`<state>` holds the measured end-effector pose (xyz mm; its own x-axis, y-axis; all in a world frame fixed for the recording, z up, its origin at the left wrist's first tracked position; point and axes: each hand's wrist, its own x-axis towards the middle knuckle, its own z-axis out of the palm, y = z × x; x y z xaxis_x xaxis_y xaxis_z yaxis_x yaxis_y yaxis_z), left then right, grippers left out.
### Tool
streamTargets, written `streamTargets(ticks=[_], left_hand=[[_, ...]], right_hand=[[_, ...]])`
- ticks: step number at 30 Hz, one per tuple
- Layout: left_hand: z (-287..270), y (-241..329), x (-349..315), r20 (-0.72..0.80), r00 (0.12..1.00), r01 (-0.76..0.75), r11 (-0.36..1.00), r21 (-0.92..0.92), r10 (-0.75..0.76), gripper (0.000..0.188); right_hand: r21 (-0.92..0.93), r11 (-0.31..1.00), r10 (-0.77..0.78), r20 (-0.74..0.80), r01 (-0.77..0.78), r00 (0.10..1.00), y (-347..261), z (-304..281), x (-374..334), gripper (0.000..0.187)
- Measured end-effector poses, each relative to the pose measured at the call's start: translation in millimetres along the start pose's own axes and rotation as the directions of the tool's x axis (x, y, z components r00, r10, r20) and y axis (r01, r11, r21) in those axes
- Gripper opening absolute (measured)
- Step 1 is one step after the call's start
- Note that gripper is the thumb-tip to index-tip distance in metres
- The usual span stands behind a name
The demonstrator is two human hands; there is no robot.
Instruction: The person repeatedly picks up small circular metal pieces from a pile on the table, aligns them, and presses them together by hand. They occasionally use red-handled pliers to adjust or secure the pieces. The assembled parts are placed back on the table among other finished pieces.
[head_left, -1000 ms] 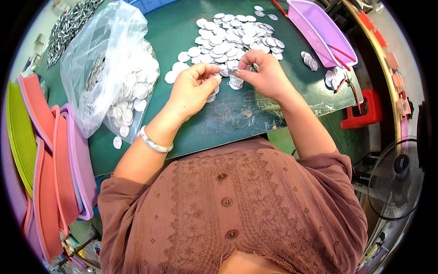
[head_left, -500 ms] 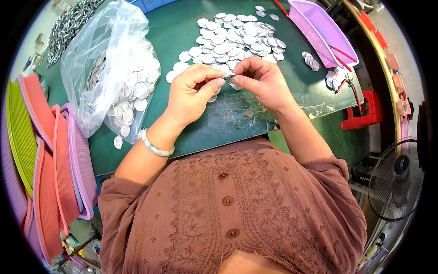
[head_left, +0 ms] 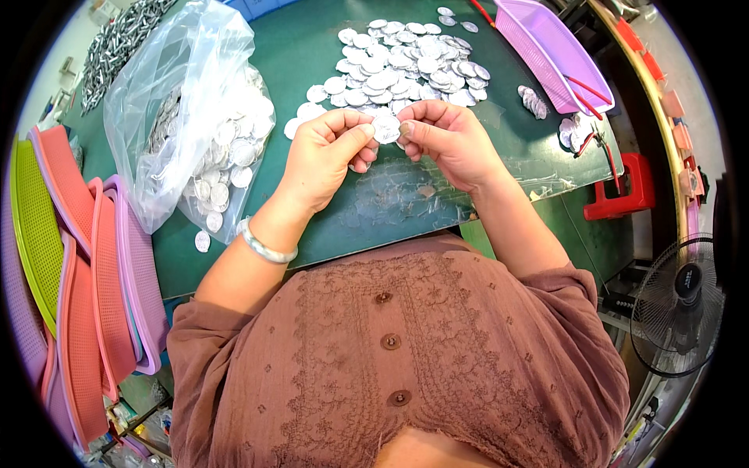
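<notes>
"Over the near part of the green table (head_left: 304, 35), what do the hands hold?"

"One silvery disc (head_left: 386, 129), right between them; the left hand (head_left: 321, 160) pinches its left edge with thumb and forefinger, the other fingers curled beneath; the right hand (head_left: 452, 144) pinches the opposite edge in much the same way."

"Why by the edges, do you think?"

"Probably because that leaves the face bare and turned up toward the wearer; a grip from both sides would also steady so small a piece."

"And what lies around it?"

"A loose pile of similar discs (head_left: 406, 62) just beyond the fingers, spread where, I'd judge, either hand can reach; a clear plastic bag (head_left: 179, 93) on the left with more inside, its film seeming to keep most from scattering; a purple basket (head_left: 530, 66) at the far right, apart from the pile."

"How does the held one look?"

"Pale, rounded, with a metallic sheen and faint marks on its face; the pattern is too small to make out; its underside I cannot see."
</notes>
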<state>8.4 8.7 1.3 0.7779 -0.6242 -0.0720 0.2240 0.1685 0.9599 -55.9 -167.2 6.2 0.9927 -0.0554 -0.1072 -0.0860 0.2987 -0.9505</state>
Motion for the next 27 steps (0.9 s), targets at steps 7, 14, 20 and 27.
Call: streamTargets(ticks=[7,14,20,27], left_hand=[[-2.3,-1.2,1.2,0.001,0.999,0.047,0.997,-0.060,-0.047,0.016],[2.8,-1.0,0.8,-0.040,0.997,0.063,0.992,-0.107,-0.068,0.020],[1.7,-3.6,1.7,0.067,0.991,0.130,0.951,-0.280,-0.115,0.027],[-5.3,-1.8,4.5,0.130,0.972,0.231,0.875,-0.425,-0.193,0.032]], right_hand=[[0.062,0.998,0.024,0.007,-0.024,1.000,4.0,-1.1,2.2,0.016],[-0.146,0.981,-0.136,-0.054,0.127,0.989,7.0,6.5,0.8,0.013],[-0.513,0.745,-0.451,0.082,0.426,0.889,15.3,14.6,-3.8,0.013],[-0.671,0.549,-0.549,0.161,0.498,0.820,9.1,9.6,-6.5,0.014]])
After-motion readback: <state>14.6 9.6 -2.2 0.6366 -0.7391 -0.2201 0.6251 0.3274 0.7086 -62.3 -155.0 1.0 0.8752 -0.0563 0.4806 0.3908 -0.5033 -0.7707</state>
